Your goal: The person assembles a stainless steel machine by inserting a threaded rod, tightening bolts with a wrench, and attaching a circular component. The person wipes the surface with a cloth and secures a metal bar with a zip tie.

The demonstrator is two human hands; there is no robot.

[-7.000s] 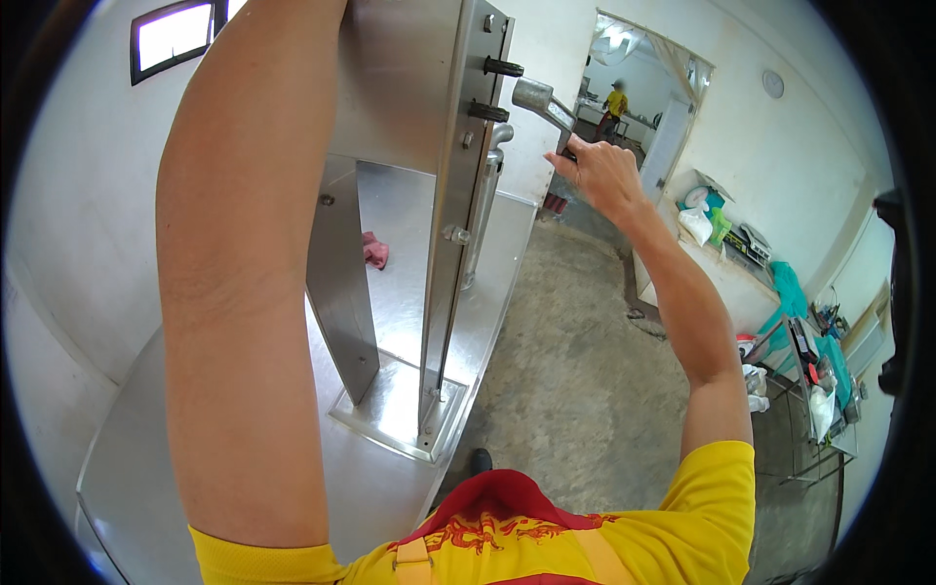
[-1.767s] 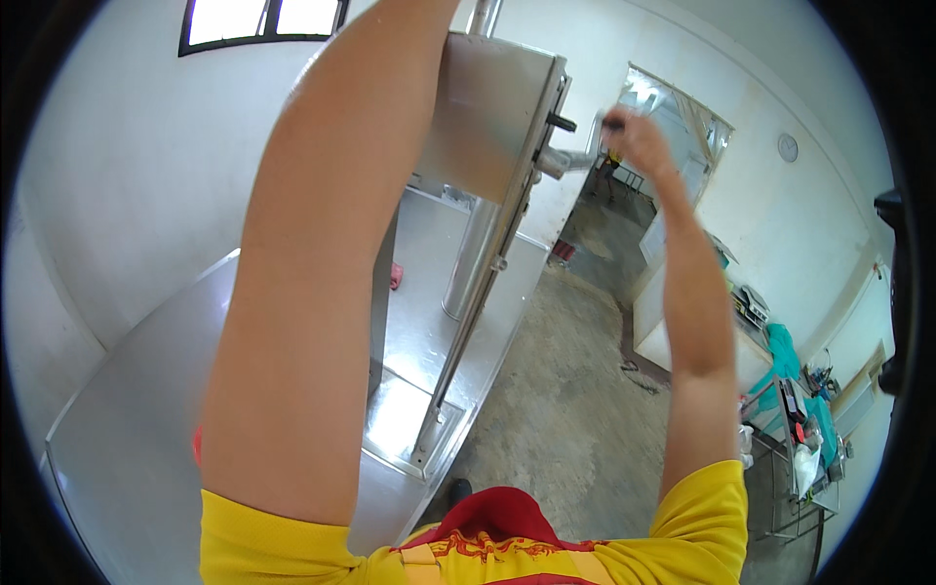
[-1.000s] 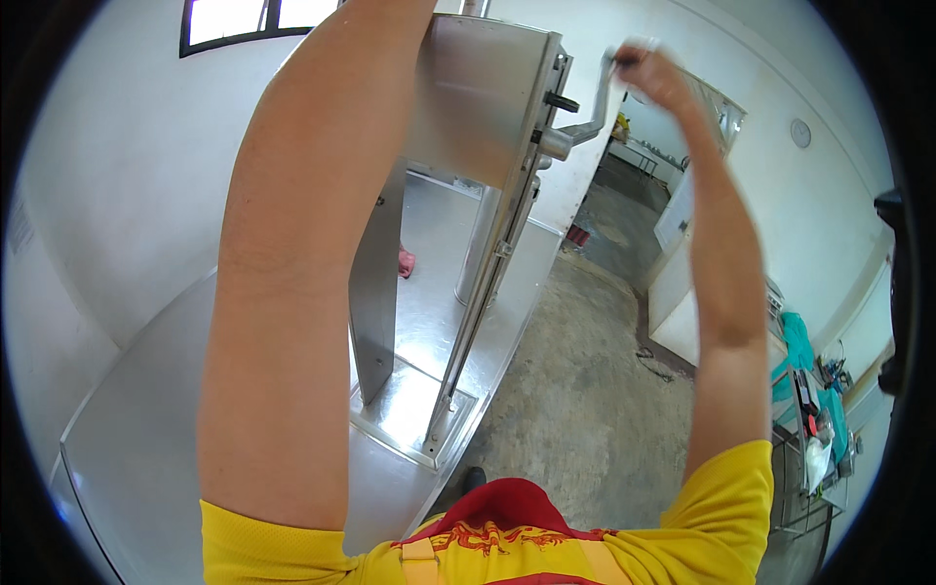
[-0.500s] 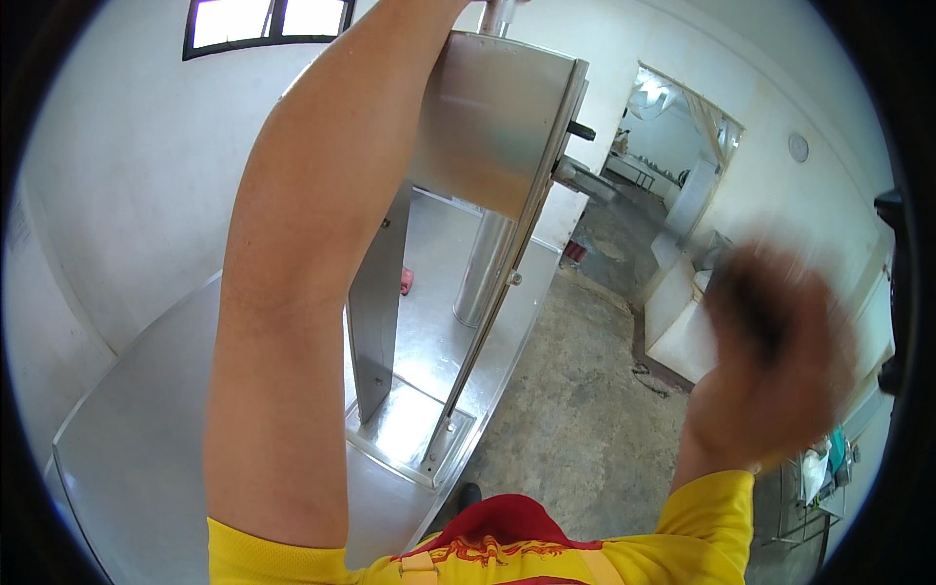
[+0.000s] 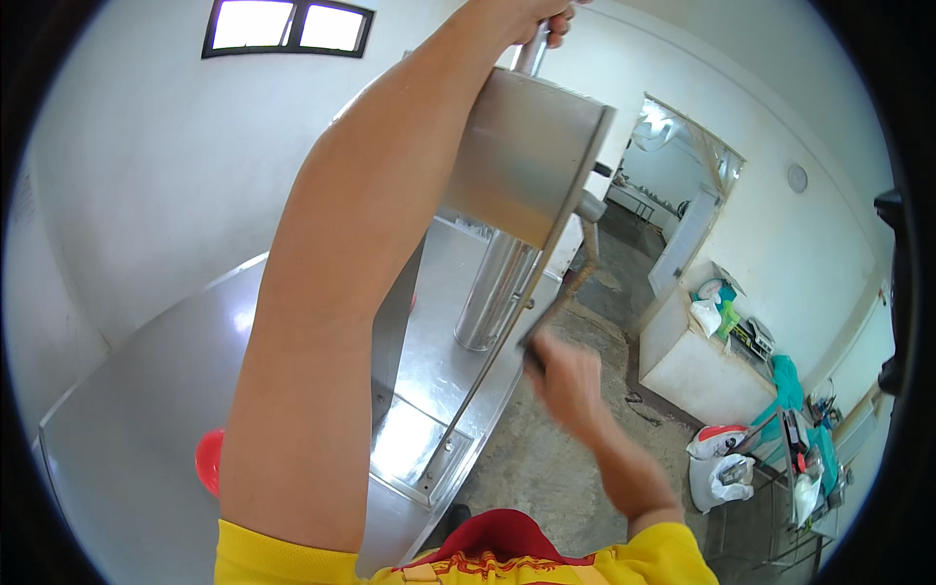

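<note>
In front of me a hand-cranked stainless steel machine stands upright on a metal table (image 5: 156, 409); its box-shaped steel housing (image 5: 531, 146) is on top. My left arm reaches up across it, and my left hand (image 5: 551, 18) is closed round the upright metal rod (image 5: 531, 54) above the housing, partly cut off by the top edge. My right hand (image 5: 575, 385) wraps round the dark grip of the crank (image 5: 588, 255), low on the machine's right side. Between the frame's uprights shows a shiny metal cylinder (image 5: 487, 302). My left forearm hides part of a red bowl (image 5: 207, 463).
To the right, beyond the concrete floor (image 5: 556, 448), a white counter (image 5: 682, 351) carries bags and a scale. White sacks (image 5: 720, 478) and a cluttered metal rack (image 5: 795, 487) stand nearer. A doorway (image 5: 673, 175) opens at the back.
My right hand has swung the crank from out at the right down and in beside the machine. My left hand stays at the rod. The view has shifted, bringing the red bowl into sight.
</note>
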